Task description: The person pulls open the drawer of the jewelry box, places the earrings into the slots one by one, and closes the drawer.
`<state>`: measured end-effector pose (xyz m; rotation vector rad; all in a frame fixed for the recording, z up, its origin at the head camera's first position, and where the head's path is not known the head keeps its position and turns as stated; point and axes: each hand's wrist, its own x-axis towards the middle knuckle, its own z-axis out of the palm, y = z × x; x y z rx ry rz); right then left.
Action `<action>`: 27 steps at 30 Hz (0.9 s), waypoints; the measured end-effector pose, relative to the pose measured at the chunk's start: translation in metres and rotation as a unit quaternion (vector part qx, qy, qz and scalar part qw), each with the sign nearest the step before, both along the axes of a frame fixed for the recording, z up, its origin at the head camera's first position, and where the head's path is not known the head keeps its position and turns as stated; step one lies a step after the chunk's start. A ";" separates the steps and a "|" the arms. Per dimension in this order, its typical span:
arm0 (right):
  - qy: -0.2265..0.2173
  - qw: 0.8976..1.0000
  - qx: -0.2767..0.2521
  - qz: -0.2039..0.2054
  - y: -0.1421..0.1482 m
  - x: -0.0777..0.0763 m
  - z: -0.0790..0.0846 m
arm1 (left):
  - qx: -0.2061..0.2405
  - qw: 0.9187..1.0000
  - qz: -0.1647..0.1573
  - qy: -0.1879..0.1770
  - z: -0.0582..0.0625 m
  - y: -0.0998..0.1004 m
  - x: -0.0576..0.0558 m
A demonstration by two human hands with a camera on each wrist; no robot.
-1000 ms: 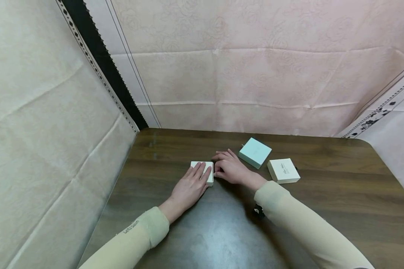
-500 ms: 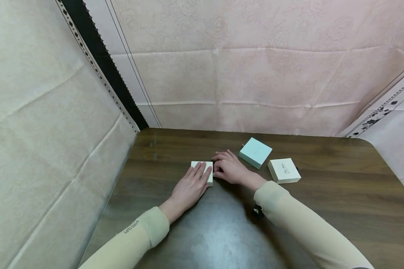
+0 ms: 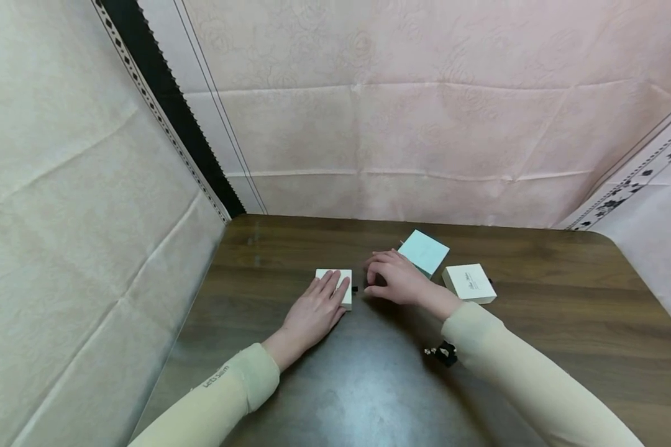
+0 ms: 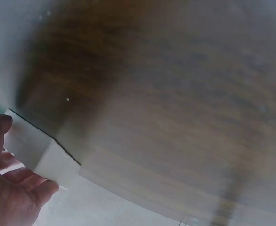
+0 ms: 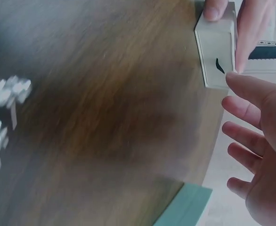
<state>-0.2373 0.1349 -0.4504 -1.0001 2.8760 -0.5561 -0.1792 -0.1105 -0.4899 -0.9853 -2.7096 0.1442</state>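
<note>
A small white drawer box (image 3: 347, 299) lies on the table left of centre, a black pull tab (image 3: 355, 290) sticking out of its right end. My left hand (image 3: 310, 320) holds it, fingers spread across the top and thumb against the near side. The left wrist view shows fingertips at the box's (image 4: 58, 162) far edge. My right hand (image 3: 399, 279) hovers just right of the tab, fingers loosely bent and nothing in them. Seen from the right wrist, the box's end face (image 5: 211, 44) is flush, and the right thumb appears close to its corner.
A teal box (image 3: 425, 250) sits partly behind my right hand. Another white box (image 3: 468, 282), with dark lettering, stands right of it. Under the right cuff hangs a black item with shiny bits (image 3: 444, 354). The wooden table (image 3: 537, 347) meets cloth-covered walls at the back and left.
My right hand has drawn back to the right from the white box's end, uncovering the black tab. A thin seam at that end has closed. My left hand stays put.
</note>
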 end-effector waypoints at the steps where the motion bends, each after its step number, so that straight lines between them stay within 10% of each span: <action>1: 0.004 1.000 -0.001 0.001 0.003 0.001 0.001 | 0.001 1.000 0.002 -0.004 0.001 0.000 0.000; 27: 0.048 0.998 0.004 -0.043 0.063 0.013 0.026 | 0.003 0.997 0.044 -0.067 0.041 -0.010 0.006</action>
